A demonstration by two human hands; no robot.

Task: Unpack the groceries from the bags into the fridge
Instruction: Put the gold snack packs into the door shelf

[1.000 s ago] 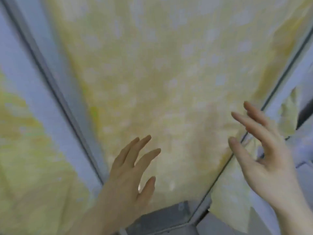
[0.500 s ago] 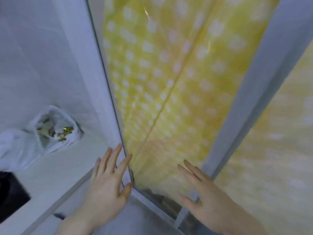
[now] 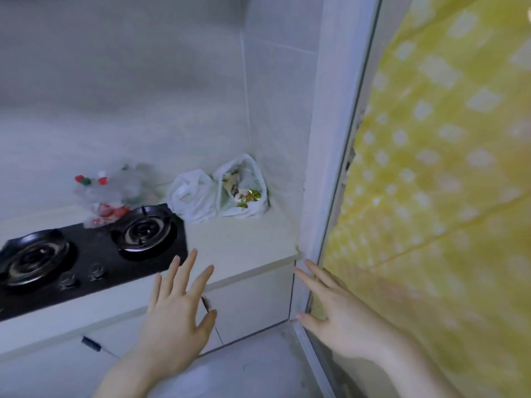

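both hands hold nothing. the left hand (image 3: 175,314) has its fingers (image 3: 184,268) straight and spread, in the air before the counter (image 3: 244,248). the right hand (image 3: 342,317) is also relaxed, its fingers (image 3: 313,274) stretched near the white frame (image 3: 324,168).

the task's things, two white bags (image 3: 218,193), stand on the counter well beyond the left fingertips, in the corner by the wall. a clear bag (image 3: 112,193) with red caps lies further left, touching the back edge of the stove (image 3: 86,254).

risks, i judge: the counter edge is between the fingers and the bags, so a quick reach can knock a wrist on it. the right white bag is open on top, and a pull on one side can spill its contents. the clear bag lies on the stove, and its thin plastic can catch on the burner.

the fridge is not in view. the yellow dotted cloth (image 3: 448,196), right of the right fingers, hides what is behind it. the bags' contents are blurred, only gold and green bits show.
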